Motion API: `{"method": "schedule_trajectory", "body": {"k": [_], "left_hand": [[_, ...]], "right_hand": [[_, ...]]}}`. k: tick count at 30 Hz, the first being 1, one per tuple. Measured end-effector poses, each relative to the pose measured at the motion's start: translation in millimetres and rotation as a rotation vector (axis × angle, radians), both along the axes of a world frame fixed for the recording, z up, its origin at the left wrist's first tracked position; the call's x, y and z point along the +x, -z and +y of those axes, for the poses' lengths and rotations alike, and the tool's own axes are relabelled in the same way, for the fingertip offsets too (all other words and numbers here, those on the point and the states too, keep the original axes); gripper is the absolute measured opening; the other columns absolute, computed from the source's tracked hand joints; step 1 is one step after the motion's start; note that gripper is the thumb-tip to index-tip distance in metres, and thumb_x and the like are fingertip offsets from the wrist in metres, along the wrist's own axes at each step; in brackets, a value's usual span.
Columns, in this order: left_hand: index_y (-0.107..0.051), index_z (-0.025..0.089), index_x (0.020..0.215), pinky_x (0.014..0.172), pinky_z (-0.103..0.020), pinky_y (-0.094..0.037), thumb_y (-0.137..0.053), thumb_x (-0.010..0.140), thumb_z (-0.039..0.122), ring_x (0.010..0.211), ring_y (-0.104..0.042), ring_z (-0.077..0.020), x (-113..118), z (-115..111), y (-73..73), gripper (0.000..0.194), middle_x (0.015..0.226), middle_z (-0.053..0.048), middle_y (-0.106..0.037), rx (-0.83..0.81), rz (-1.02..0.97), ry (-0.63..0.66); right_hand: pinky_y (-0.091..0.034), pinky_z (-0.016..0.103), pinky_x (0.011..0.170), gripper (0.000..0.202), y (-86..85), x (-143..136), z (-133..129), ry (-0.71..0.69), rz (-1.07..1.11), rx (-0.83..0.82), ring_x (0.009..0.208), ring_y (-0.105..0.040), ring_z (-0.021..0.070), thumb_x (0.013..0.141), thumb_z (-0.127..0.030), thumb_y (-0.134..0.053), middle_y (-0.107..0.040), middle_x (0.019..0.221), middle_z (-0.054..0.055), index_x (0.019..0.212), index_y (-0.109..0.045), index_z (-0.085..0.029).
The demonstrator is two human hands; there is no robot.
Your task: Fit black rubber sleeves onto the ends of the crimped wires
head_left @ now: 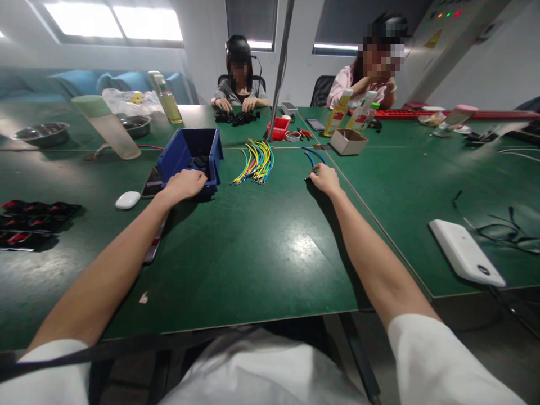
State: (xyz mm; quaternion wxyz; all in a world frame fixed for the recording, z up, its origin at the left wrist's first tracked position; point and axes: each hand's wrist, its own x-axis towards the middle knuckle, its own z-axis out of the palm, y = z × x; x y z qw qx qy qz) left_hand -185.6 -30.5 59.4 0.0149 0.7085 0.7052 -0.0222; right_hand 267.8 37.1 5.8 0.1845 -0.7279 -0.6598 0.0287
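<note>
Just at right grip [325,179], blue wires [316,153] (curved)

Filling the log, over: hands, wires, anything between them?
Left hand at bin. Right hand at blue wires. Grips unclear. Wire bundle between.

Pale light shows through the window [113,21] at upper left, its panes blown out to white, and in thin strips beneath the dark blinds [352,25]. The worktop [253,270] is moderately lit, with a bright glare patch right of centre and a milky sheen at far left. Shadows lie beside the forearms [371,244]; the floor [510,349] is dim. Wide-angle stretching slants the green-capped bottle [107,129], the blue seats [78,84] look smeared, and pixel blocks mask two people [258,93].
</note>
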Motion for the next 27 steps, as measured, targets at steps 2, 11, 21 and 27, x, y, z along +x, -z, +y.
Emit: {"method": "schedule_trajectory", "body": {"k": [2,11,21,27], "left_hand": [[-0.072,0.021,0.106,0.083,-0.045,-0.051,-0.03,0.09,0.042,0.101,-0.066,-0.0402,-1.1,0.9,1.4,0.05,0.111,-0.018,-0.071,0.015,-0.014,0.012],[-0.072,0.019,0.099,0.09,-0.036,-0.05,-0.055,0.079,0.03,0.096,-0.067,-0.0285,-1.7,2.7,-1.0,0.028,0.104,-0.009,-0.074,0.281,-0.269,0.061],[-0.066,0.018,0.091,0.087,-0.031,-0.05,-0.063,0.08,0.031,0.087,-0.066,-0.0215,-0.1,-0.4,7.1,0.017,0.096,-0.007,-0.072,0.518,-0.444,-0.012],[-0.064,0.018,0.094,0.088,-0.031,-0.05,-0.056,0.083,0.027,0.092,-0.067,-0.0216,0.5,0.2,9.5,0.016,0.098,-0.008,-0.072,0.469,-0.465,-0.036]], "right_hand": [[-0.048,0.042,0.092,0.038,-1.1,-1.0,-0.9,0.003,0.001,-0.003,0.107,-0.062,0.0308,0.086,-0.033,-0.054,-0.068,0.111,0.017,0.12,-0.062,-0.018],[-0.048,0.043,0.09,0.039,-7.7,-8.0,-7.2,0.093,0.031,0.034,0.104,-0.063,0.031,0.09,-0.034,-0.05,-0.068,0.11,0.018,0.123,-0.06,-0.016],[-0.049,0.042,0.089,0.036,-14.0,-25.6,-4.7,0.049,0.069,0.105,0.101,-0.065,0.0307,0.091,-0.035,-0.051,-0.071,0.103,0.015,0.121,-0.061,-0.019],[-0.048,0.04,0.092,0.036,-15.3,-46.4,-8.3,0.002,0.134,0.042,0.104,-0.064,0.0292,0.09,-0.04,-0.052,-0.071,0.105,0.015,0.116,-0.064,-0.017]]}}
